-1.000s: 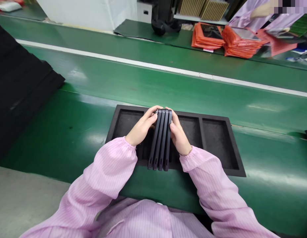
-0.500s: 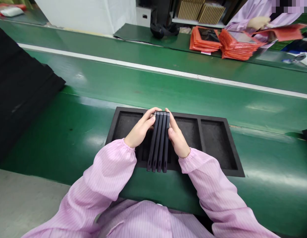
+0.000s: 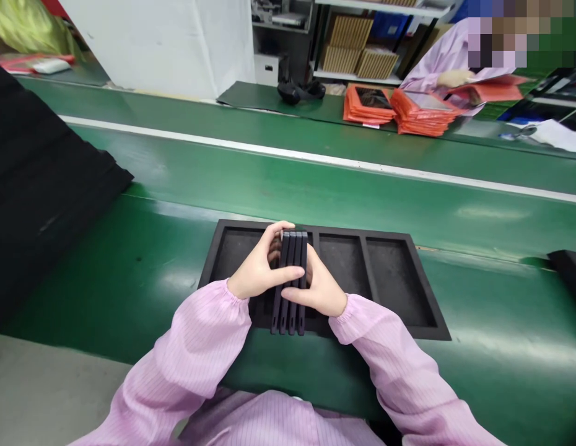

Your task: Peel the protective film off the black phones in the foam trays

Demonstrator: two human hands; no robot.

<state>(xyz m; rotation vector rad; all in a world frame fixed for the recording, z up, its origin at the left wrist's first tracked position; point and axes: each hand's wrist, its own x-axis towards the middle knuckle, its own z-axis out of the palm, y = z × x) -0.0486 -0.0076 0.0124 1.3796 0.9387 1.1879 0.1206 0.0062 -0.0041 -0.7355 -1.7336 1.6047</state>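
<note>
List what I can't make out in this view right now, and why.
All in the head view:
- Broad faces of the four dark slabs: edge-on, partly covered by the left hand and right hand.
- Most of the right hand's fingers: behind the slabs.
- Part of the black tray: under the slabs and hands.
- Rest of the black object at right: cut off by the frame.
- Any print on the orange stack's label: too small.
</note>
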